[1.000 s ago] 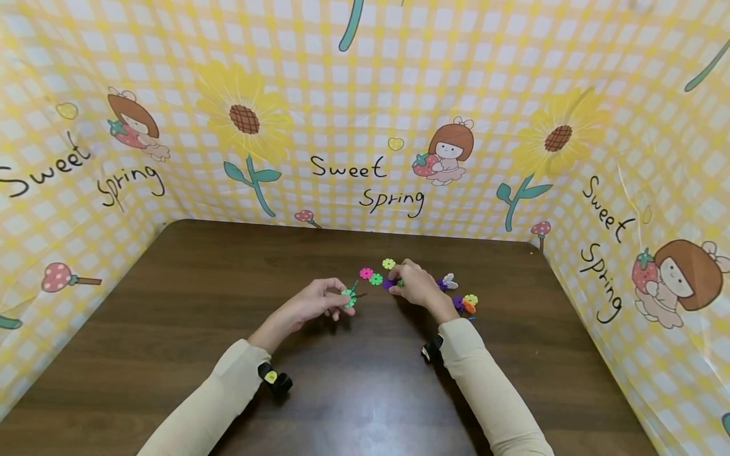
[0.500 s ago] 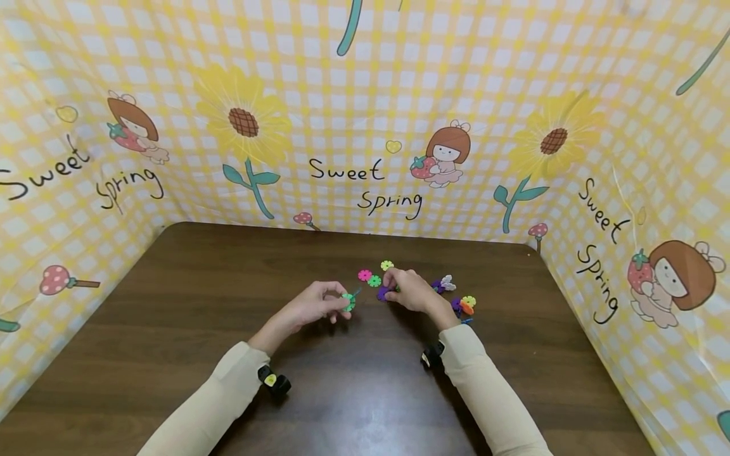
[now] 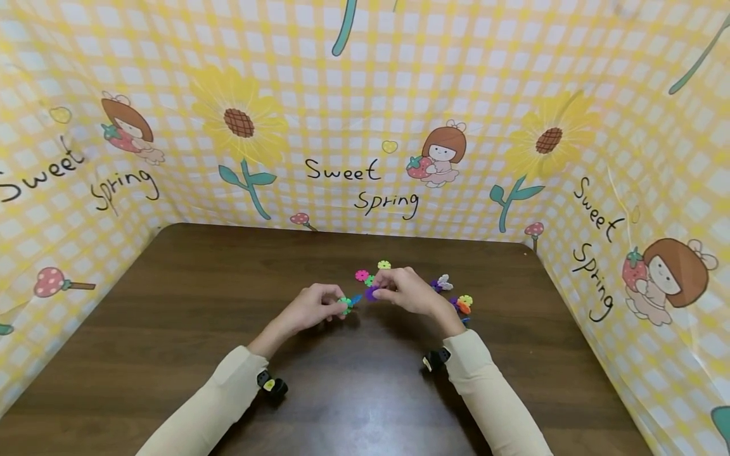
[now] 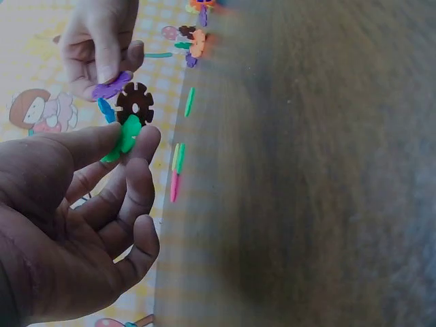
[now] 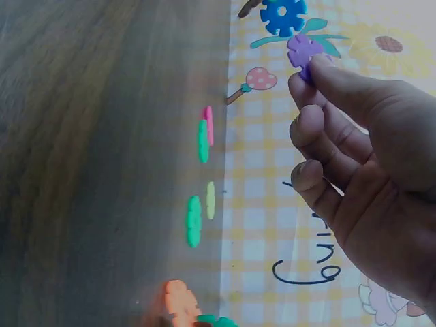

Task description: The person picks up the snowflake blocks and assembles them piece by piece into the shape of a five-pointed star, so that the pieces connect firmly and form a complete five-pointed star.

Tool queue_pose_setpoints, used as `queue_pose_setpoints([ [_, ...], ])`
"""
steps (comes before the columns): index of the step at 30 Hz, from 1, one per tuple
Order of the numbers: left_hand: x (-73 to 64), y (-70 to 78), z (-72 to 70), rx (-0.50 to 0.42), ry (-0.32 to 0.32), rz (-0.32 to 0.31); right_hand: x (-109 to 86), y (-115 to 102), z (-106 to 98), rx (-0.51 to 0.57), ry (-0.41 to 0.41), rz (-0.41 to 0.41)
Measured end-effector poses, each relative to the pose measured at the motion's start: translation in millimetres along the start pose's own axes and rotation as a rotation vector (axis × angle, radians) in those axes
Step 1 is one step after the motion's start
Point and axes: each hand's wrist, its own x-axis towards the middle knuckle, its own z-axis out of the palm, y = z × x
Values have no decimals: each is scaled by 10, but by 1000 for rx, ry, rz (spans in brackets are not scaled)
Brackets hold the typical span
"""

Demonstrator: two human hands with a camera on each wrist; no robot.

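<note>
My left hand (image 3: 312,308) pinches a green notched plastic disc (image 4: 129,136) between thumb and forefinger, its other fingers loosely bent. A brown disc (image 4: 135,105) and a blue disc (image 5: 283,17) sit right at the green one and seem joined to it. My right hand (image 3: 407,291) pinches a purple notched disc (image 5: 303,54) between thumb and forefinger. The purple disc faces the blue one at close range; in the head view a small gap shows between them. Both hands are raised a little above the table.
On the brown table (image 3: 319,392), loose pink (image 3: 362,275), yellow (image 3: 384,265) and green discs lie behind my right hand. Two joined clusters, one purple and white (image 3: 443,282), one purple, yellow and orange (image 3: 464,305), lie to its right. A checked cloth (image 3: 342,95) surrounds the table.
My right hand has moved left with the purple disc, closer to the left hand. The left hand has turned slightly, so the blue disc shows more broadly.
</note>
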Motion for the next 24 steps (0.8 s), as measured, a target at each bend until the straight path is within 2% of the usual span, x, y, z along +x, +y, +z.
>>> queue_pose_setpoints([
  [4,-7,34,8,69,16,33,0,-63,-14,31,-16,11],
  [10,-15,84,18,120,31,45,10,-84,-21,-59,-8,0],
  [24,-7,115,8,149,37,59,10,-77,-44,-87,-35,-56],
])
